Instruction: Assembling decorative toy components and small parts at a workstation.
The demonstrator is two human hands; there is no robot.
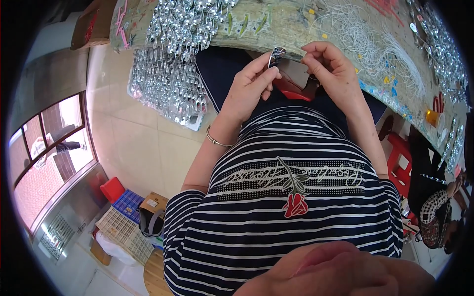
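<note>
My left hand [254,84] is closed in a pinch on a small dark, shiny piece with a pale edge [277,56], held up just off the table's near edge. To its right, my right hand [333,71] pinches thumb against forefinger at about the same height. Whatever sits between those fingertips is too fine to make out. A gap separates the two hands. On the table beyond lie several small green, leaf-shaped pieces [245,23] in a row. Tangled white threads [350,24] are spread on the right.
Shiny silver spoon-shaped pieces [180,24] heap on the worn table [284,32] and hang over its front edge. More silver pieces [444,44] lie far right, near red-handled scissors [437,102]. A red stool [399,160] and another person's sleeve [434,207] are at right.
</note>
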